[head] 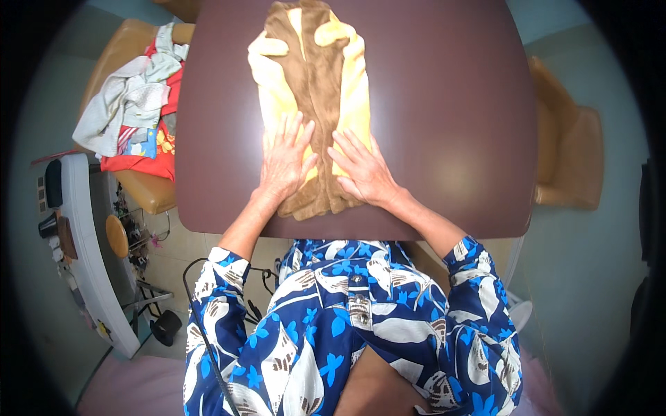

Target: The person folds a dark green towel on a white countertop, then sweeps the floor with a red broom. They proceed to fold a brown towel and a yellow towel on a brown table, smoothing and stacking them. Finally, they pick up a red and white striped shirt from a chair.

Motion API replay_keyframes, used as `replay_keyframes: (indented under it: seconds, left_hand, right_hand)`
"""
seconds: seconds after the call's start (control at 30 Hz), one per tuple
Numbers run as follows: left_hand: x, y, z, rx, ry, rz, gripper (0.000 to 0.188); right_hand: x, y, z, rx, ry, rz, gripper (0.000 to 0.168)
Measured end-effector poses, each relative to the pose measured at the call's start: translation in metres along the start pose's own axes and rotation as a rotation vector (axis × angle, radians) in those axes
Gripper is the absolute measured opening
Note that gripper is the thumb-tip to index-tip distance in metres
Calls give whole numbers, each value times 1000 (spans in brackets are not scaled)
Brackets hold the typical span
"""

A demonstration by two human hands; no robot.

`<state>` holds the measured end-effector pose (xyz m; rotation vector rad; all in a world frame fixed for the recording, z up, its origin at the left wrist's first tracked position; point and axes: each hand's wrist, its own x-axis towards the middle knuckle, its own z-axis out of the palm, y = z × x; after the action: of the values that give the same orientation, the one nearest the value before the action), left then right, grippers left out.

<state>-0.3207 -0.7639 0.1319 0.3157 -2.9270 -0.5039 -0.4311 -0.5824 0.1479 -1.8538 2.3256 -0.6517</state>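
Note:
A brown and yellow plush garment (318, 99) lies lengthwise on a dark brown table (442, 104). Its yellow sleeves run down both sides, and its bottom edge is close to the table edge nearest me. Flat on the lower left side rests my left hand (287, 156), with its fingers apart and pointing away from me. My right hand (367, 169) lies palm down on the lower right side, fingers spread and slanting toward the garment's middle. Neither hand grips the fabric. Parts of the lower yellow panels are hidden under the hands.
Left of the table, a tan chair (151, 200) carries a heap of clothes (130, 99) in white, red and blue. Another tan chair (570, 151) stands at the right. A white shelf (96, 249) with small items is at the far left, near a round wooden stool (116, 236).

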Motion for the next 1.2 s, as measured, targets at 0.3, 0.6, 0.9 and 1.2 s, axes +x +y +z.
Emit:
replay_keyframes:
  seconds: [0.3, 0.6, 0.9, 1.2]
  left_hand:
    - [-37, -52, -22, -234, 211, -50, 42]
    - [-53, -54, -4, -34, 113, 138, 44]
    - [-47, -45, -10, -222, 30, 55, 42]
    - [-58, -37, -35, -657, -206, -440, 41]
  right_hand:
    - [-3, 33, -3, 60, 190, -124, 40]
    - [0, 56, -21, -148, -14, -416, 31]
    - [12, 57, -9, -88, 78, -367, 34]
    - [-8, 23, -16, 553, -37, 628, 32]
